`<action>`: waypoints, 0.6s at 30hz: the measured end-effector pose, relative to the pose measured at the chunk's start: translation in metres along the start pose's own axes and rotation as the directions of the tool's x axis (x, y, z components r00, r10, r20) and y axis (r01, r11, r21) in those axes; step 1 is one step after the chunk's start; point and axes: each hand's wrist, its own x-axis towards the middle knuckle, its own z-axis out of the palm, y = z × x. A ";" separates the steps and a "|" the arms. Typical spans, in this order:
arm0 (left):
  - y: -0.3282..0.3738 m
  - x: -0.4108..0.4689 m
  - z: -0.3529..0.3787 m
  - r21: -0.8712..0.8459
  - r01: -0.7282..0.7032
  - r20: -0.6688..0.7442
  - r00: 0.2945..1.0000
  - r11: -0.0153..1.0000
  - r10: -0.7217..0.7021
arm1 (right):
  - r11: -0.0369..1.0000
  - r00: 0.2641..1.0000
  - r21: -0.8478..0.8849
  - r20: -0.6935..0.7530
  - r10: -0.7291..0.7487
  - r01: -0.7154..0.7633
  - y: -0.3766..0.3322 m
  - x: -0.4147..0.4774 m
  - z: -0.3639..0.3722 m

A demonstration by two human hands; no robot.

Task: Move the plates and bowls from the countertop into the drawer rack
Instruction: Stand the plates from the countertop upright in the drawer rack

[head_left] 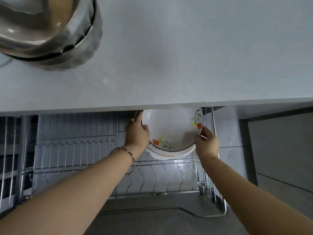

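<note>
Both hands hold a white floral plate [171, 129] just under the front edge of the counter [169, 56], over the right end of the pulled-out drawer rack [81, 150]. The left hand [137, 133] has its grip curled round the rim at the plate's 9 o'clock, while the right hand [207, 143] has a pinching grip on the rim near 4 o'clock. The plate sits over a stack of white plates [169, 154] in the rack; contact cannot be told. Stacked bowls [42, 31] stand on the counter at 10 o'clock. A bracelet [130, 156] circles the left wrist.
</note>
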 end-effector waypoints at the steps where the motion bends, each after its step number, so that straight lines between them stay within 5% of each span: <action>1: -0.001 -0.002 0.000 0.001 0.005 0.021 1.000 1.000 -0.005 | 1.000 1.000 -0.004 0.001 -0.001 0.001 0.000 -0.001 0.000; 5: 0.003 -0.008 -0.005 0.015 0.045 0.070 0.997 0.999 -0.046 | 0.997 0.998 -0.071 0.060 -0.020 0.024 -0.006 -0.001 -0.004; 10: 0.011 -0.042 -0.008 0.134 0.149 0.172 0.970 0.980 -0.171 | 0.891 0.969 -0.453 0.233 0.080 0.035 -0.018 -0.008 -0.015; 14: 0.053 -0.082 -0.015 0.261 0.065 0.291 0.946 0.963 -0.143 | 0.775 0.871 -0.622 0.435 0.227 0.108 -0.035 -0.021 -0.060; 18: 0.125 -0.125 -0.007 0.296 -0.019 0.366 0.926 0.955 -0.095 | 0.635 0.831 -0.711 0.522 0.192 0.300 -0.060 -0.033 -0.136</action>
